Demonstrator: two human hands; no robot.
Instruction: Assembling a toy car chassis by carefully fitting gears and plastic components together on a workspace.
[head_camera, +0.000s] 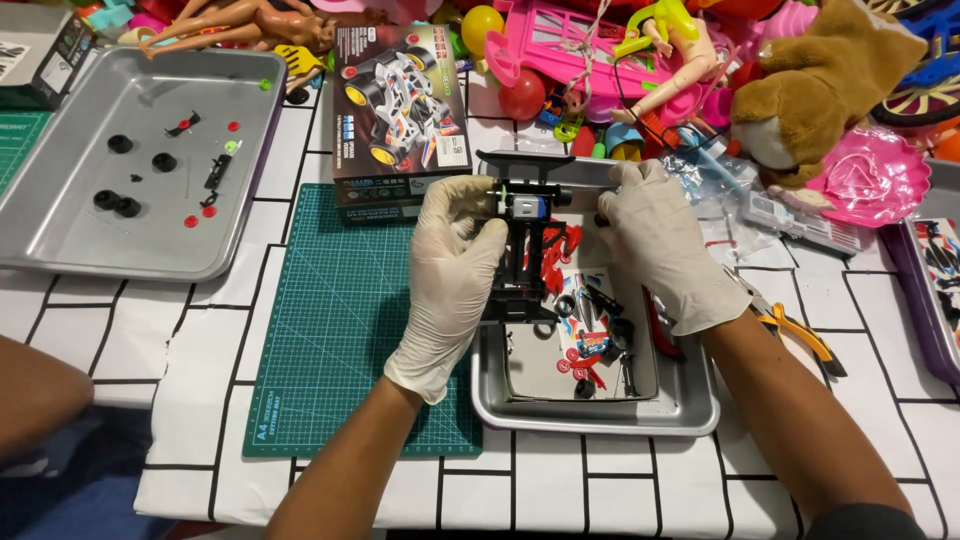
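Left hand: the gloved left hand (452, 262) is curled shut on the left side of a black toy car chassis (524, 250), thumb and fingertips pressed by the small silver motor (522, 207).
Right hand: the gloved right hand (660, 245) is closed on the chassis's right end, fingers bent inward, wrist angled down to the right.
Chassis: it is held up between both hands, long axis running away from the wearer, above the far edge of the small metal tray (690, 405).
Pose: both forearms are brought in from the bottom edge, converging on the part (a tight two-handed pinch).
Small tray: red and black plastic parts (585, 345) and a sticker sheet are seen inside.
Cutting mat: the green cutting mat (330, 330) lies under the left wrist, just beside the small tray.
Kit box: a model car box (400, 100) sits beyond the mat.
Large tray: the large metal tray (60, 215), far left, carries black wheels (120, 144) and small red bits.
Pliers: orange-handled pliers (800, 335) lie right of the right forearm.
Background: a pile of toys, a stuffed bear (815, 85) among them, is spread along the far edge.
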